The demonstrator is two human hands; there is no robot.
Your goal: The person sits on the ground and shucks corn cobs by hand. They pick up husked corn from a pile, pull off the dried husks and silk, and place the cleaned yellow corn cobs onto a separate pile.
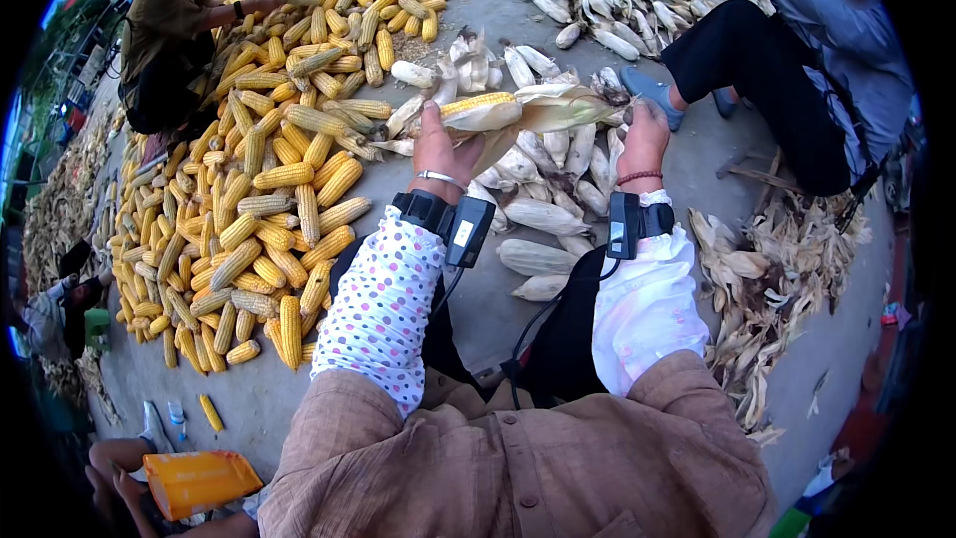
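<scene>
My left hand (442,153) grips a partly husked ear of corn (482,104) by one end, its yellow kernels bare along the upper side. A pale husk (564,108) stretches from the ear across to my right hand (645,136), which pinches the husk's far end. Beneath my hands lies a heap of unhusked corn ears (544,215) in dry, whitish husks. Left of my left hand spreads a large pile of bare yellow cobs (284,175).
Stripped husks (777,261) are heaped on the concrete ground (478,329) at right. A person in dark trousers (754,82) sits at upper right; another (168,37) holds a cob at upper left. More unhusked ears (609,4) lie ahead. An orange bag (200,482) is at lower left.
</scene>
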